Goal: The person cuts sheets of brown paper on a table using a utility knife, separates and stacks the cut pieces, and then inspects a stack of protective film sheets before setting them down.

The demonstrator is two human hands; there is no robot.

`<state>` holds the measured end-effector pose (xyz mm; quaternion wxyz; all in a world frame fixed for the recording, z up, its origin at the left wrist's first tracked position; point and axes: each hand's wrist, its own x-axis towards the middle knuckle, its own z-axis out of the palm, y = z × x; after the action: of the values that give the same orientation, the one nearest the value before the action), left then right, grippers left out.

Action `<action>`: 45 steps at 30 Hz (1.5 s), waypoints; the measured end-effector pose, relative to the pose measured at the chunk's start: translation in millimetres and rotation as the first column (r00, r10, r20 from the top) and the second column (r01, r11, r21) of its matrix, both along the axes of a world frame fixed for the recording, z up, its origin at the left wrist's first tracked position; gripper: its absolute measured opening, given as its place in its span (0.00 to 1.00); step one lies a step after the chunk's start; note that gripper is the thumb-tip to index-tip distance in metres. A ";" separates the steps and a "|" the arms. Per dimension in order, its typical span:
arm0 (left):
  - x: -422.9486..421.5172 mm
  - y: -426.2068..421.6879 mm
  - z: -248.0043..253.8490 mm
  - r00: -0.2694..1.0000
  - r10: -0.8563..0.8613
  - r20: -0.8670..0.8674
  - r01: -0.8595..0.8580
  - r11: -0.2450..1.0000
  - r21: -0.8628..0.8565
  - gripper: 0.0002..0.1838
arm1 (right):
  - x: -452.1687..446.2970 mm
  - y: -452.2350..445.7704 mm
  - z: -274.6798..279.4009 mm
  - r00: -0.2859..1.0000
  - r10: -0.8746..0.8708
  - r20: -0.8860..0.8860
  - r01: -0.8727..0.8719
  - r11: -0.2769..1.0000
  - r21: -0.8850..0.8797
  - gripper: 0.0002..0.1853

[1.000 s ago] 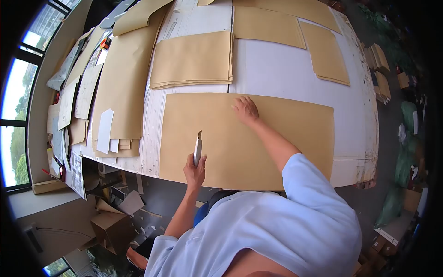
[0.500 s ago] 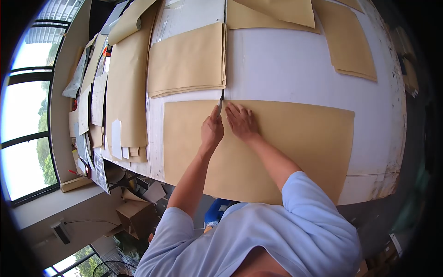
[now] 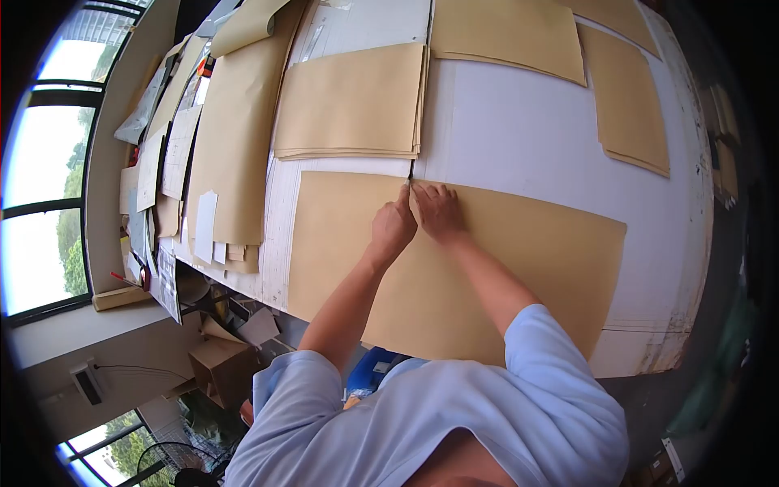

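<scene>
A large brown paper sheet (image 3: 503,276) lies flat on the white tabletop in front of me. My left hand (image 3: 395,226) is closed around a slim utility knife (image 3: 407,183), mostly hidden by the fingers, its tip at the sheet's far edge. Beside it, my right hand (image 3: 439,213) rests on the sheet with fingers extended and slightly bent, holding nothing. The two hands almost touch. Just beyond the knife, a dark groove (image 3: 412,167) runs away across the table, alongside a stack of smaller brown sheets (image 3: 349,101).
More brown sheets lie at the back (image 3: 507,36) and far right (image 3: 633,101) of the white table (image 3: 519,122). A long folded brown roll (image 3: 235,154) and loose papers (image 3: 180,150) cover the left side. Below the left edge stands a cardboard box (image 3: 219,369).
The camera view has shifted, so the table appears moved and turned slightly. My hands have drawn closer together at the sheet's far edge. Less of the knife shows now.
</scene>
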<state>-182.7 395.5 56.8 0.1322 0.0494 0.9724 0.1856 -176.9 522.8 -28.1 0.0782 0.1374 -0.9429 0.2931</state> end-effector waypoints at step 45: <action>282.4 -80.9 81.3 0.868 0.080 0.491 -0.054 0.996 -0.068 0.36 | -35.0 -12.6 -14.5 0.990 0.026 -0.139 0.010 0.968 0.252 0.18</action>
<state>99.7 314.6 138.1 0.3704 -0.0366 0.9122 0.1711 -211.9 510.2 -42.7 0.1255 0.1707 -0.9640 0.1606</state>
